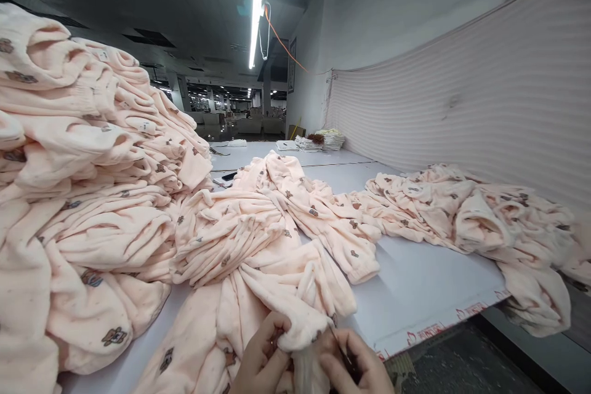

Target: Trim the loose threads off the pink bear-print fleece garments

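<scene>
A pale pink plush garment (295, 311) with small bear prints lies bunched at the table's near edge. My left hand (264, 357) pinches its rolled edge between thumb and fingers. Close by on the right, my right hand (355, 364) has its fingers curled together at the same edge. Something thin and dark shows between those fingers, too hidden to name. A paler, smooth strip of cloth (303, 372) hangs down between the two hands. Just beyond them sits a gathered bundle of the same pink fabric (231, 228).
A tall heap of pink garments (92, 135) rises at the left. More pink garments (462, 209) lie at the right, partly over the edge of the white table (415, 277). Folded cloth stacks (330, 139) stand at the back. A striped sheet (452, 98) covers the right wall.
</scene>
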`<state>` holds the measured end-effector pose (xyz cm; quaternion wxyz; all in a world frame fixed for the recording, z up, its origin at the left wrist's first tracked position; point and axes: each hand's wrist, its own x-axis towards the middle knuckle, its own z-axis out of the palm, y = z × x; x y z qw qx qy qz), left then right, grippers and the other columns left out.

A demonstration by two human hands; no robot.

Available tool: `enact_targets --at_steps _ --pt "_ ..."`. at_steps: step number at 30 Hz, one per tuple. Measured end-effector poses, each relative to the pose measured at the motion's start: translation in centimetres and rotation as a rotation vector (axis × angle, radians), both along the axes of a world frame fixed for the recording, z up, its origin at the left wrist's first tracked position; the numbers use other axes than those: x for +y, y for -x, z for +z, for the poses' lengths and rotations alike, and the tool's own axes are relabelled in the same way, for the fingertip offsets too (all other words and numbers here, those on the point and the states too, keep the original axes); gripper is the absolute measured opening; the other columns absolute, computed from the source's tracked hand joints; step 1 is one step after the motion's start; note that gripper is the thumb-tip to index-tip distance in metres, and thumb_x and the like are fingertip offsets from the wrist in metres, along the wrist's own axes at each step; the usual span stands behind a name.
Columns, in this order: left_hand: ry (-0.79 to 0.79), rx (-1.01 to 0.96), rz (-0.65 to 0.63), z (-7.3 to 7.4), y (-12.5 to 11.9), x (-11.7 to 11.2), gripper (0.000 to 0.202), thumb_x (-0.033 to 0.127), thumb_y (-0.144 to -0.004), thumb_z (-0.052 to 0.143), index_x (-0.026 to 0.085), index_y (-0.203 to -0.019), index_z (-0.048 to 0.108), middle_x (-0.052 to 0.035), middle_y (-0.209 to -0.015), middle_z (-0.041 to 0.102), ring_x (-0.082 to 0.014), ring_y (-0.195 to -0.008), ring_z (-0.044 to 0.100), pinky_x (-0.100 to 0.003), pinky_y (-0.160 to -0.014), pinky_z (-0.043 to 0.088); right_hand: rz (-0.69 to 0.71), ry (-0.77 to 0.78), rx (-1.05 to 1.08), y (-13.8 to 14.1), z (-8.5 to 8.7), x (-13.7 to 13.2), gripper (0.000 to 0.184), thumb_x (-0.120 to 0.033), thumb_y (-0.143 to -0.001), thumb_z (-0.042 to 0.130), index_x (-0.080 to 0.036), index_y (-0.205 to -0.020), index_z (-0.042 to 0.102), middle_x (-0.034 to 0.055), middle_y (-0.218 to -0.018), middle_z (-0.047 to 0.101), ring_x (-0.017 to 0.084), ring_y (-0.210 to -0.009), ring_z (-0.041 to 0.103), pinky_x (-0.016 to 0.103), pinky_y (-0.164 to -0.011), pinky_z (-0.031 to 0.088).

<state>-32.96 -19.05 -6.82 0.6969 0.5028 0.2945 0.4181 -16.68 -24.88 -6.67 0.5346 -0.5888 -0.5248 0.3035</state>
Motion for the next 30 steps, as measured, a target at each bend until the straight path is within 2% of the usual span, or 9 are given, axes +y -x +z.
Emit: enact_targets --at_steps 2,7,10,14,17,20,23,27,30 --pt "0.023 -0.028 -0.028 -0.1 0.0 0.2 0.021 0.04 -0.078 0.065 0.021 -0.082 0.058 0.003 -0.078 0.055 -0.0125 -0.069 0.046 -0.023 -0.064 0.039 0.041 -0.055 -0.146 0.3 1.1 0.6 0.031 -0.043 -0.077 0.067 -0.02 -0.099 0.065 0.0013 -0.079 0.068 0.017 -0.072 0.063 0.022 -0.068 0.05" --pt "-0.028 -0.018 -0.098 1.2 0.2 2.1 0.012 0.026 -0.079 0.065 0.02 -0.087 0.059 0.0023 -0.083 0.056 -0.0139 -0.083 0.05 -0.023 -0.075 0.039 -0.057 -0.112 -0.072 0.6 2.2 1.5 0.029 -0.045 -0.087 0.055 -0.02 -0.076 0.065 0.0 -0.072 0.065 0.015 -0.069 0.061 0.019 -0.063 0.048" --pt "-0.045 -0.047 -0.107 2.3 -0.2 4.3 0.009 0.017 -0.076 0.065 0.018 -0.084 0.062 0.0023 -0.084 0.057 -0.0132 -0.086 0.051 -0.022 -0.08 0.038 -0.123 -0.11 -0.041 1.5 0.0 1.0 0.029 -0.046 -0.089 0.053 -0.02 -0.08 0.062 0.0001 -0.071 0.063 0.015 -0.069 0.061 0.018 -0.062 0.048" --pt "0.046 -0.045 -0.193 2.8 -0.2 6.8 0.021 0.022 -0.074 0.068 0.016 -0.094 0.066 -0.0059 -0.097 0.065 -0.02 -0.093 0.059 -0.032 -0.085 0.044 0.169 -0.057 -0.251 4.8 -5.1 1.1 0.027 -0.042 -0.075 0.067 -0.022 -0.093 0.064 0.0006 -0.078 0.07 0.018 -0.068 0.065 0.021 -0.063 0.05" --pt "0.088 -0.005 -0.148 2.7 1.8 7.0 0.027 0.03 -0.078 0.065 0.016 -0.101 0.066 -0.0098 -0.111 0.065 -0.0231 -0.102 0.06 -0.035 -0.091 0.044 0.21 -0.025 -0.446 6.3 -7.3 2.3 0.026 -0.026 -0.073 0.066 -0.024 -0.099 0.066 0.0027 -0.086 0.072 0.021 -0.074 0.067 0.025 -0.068 0.051" --pt "0.014 0.166 0.064 1.9 4.8 5.4 0.022 0.037 -0.084 0.058 0.018 -0.093 0.064 -0.0048 -0.092 0.067 -0.0188 -0.089 0.061 -0.028 -0.081 0.045 0.166 -0.086 -0.337 5.6 -6.5 3.8 0.018 -0.031 -0.084 0.055 -0.021 -0.093 0.067 0.006 -0.084 0.069 0.022 -0.081 0.065 0.028 -0.074 0.051" --pt "-0.214 0.573 0.226 0.0 6.3 2.7 0.023 0.041 -0.085 0.052 0.019 -0.081 0.059 -0.0004 -0.071 0.06 -0.0168 -0.067 0.056 -0.027 -0.064 0.043 0.151 -0.068 -0.035 4.1 -4.5 4.9 0.031 -0.047 -0.086 0.054 -0.021 -0.096 0.067 0.0059 -0.088 0.066 0.022 -0.09 0.062 0.028 -0.081 0.049" --pt "-0.402 0.811 0.178 -2.2 4.5 1.0 0.042 0.037 -0.073 0.064 0.018 -0.109 0.054 -0.0076 -0.096 0.064 -0.0239 -0.085 0.058 -0.033 -0.077 0.044 0.197 0.068 0.28 3.8 -2.8 5.6 0.033 -0.052 -0.078 0.063 -0.021 -0.088 0.067 0.0019 -0.08 0.064 0.02 -0.084 0.061 0.027 -0.077 0.048" --pt "-0.36 0.803 0.235 -2.5 2.7 2.0 0.037 0.033 -0.072 0.064 0.019 -0.103 0.05 -0.0081 -0.1 0.062 -0.025 -0.091 0.057 -0.033 -0.078 0.043 0.204 0.048 0.303 3.9 -2.4 5.6 0.032 -0.052 -0.077 0.065 -0.021 -0.084 0.067 0.0006 -0.076 0.062 0.019 -0.078 0.059 0.026 -0.073 0.048"
